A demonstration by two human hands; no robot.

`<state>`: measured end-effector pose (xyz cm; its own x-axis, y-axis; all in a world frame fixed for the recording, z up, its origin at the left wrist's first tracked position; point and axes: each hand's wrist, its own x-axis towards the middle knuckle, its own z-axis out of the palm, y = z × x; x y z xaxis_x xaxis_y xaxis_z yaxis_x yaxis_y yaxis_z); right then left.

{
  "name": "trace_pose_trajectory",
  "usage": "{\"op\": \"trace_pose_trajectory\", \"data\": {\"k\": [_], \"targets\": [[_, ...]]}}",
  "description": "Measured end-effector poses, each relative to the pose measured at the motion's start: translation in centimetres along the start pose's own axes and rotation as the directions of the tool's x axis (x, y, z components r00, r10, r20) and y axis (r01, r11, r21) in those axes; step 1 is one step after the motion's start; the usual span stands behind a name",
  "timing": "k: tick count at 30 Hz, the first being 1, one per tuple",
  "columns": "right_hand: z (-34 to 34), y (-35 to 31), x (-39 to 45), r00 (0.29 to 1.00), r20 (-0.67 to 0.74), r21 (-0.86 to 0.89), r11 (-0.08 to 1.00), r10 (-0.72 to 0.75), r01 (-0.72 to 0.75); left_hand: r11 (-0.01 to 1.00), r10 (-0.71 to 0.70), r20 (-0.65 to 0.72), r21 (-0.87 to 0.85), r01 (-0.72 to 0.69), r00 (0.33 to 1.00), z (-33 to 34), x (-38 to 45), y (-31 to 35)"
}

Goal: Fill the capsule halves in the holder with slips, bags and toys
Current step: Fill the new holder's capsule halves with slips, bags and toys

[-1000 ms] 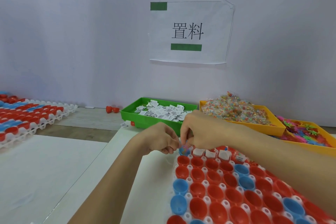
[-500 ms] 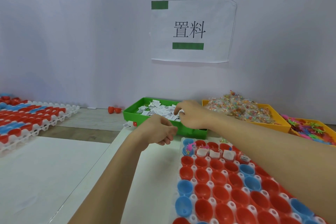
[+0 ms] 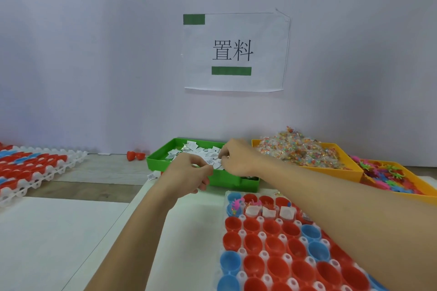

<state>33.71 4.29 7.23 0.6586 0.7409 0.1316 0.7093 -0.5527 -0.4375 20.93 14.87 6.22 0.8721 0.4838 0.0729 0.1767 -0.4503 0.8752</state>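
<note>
The white holder [image 3: 262,234] lies at the lower right, packed with red capsule halves [image 3: 272,229] and blue capsule halves [image 3: 230,263]. Its far row holds pink toys [image 3: 237,202]; the row behind it holds white slips [image 3: 250,210]. My right hand [image 3: 236,156] is over the green tray [image 3: 160,163], fingertips pinched down into the pile of slips [image 3: 201,151]. My left hand [image 3: 189,175] hovers in front of that tray, fingers curled shut, with nothing seen in it. My right forearm hides the holder's right side.
An orange tray [image 3: 331,172] heaped with small bags [image 3: 298,149] stands right of the green tray. A second orange tray [image 3: 425,186] holds colourful toys [image 3: 383,175]. Another filled holder [image 3: 35,172] lies far left. Two red halves [image 3: 136,155] and a stray slip [image 3: 151,175] lie on the table.
Both hands left the holder's far corner. My right hand went forward into the green tray's slips, and my left hand drew up in front of the tray.
</note>
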Motion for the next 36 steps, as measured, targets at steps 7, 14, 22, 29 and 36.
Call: {"op": "trace_pose_trajectory", "data": {"k": [7,14,22,29,36], "targets": [[0.7,-0.5,0.6,0.985,0.127,-0.191,0.977,0.116,-0.091,1.000,0.005,-0.089,-0.015,-0.007,0.996,-0.4,-0.1,0.1],[0.6,0.6,0.8,0.991,-0.115,0.041,0.997,0.065,-0.061,0.998,0.038,-0.200,-0.044,-0.048,0.979,0.0,-0.1,0.5],[1.8,1.0,2.5,0.944,-0.210,-0.118,0.952,0.255,-0.283,0.994,0.063,-0.249,-0.072,-0.084,0.966,-0.4,-0.2,1.2],[2.4,0.5,3.4,0.922,-0.174,-0.099,0.925,0.347,-0.367,0.994,0.076,-0.242,-0.060,-0.093,0.967,-0.5,-0.3,1.4],[0.5,1.3,2.0,0.922,-0.266,0.073,0.960,0.280,-0.270,0.995,0.064,-0.231,-0.063,-0.081,0.971,-0.3,-0.4,1.4]]}}
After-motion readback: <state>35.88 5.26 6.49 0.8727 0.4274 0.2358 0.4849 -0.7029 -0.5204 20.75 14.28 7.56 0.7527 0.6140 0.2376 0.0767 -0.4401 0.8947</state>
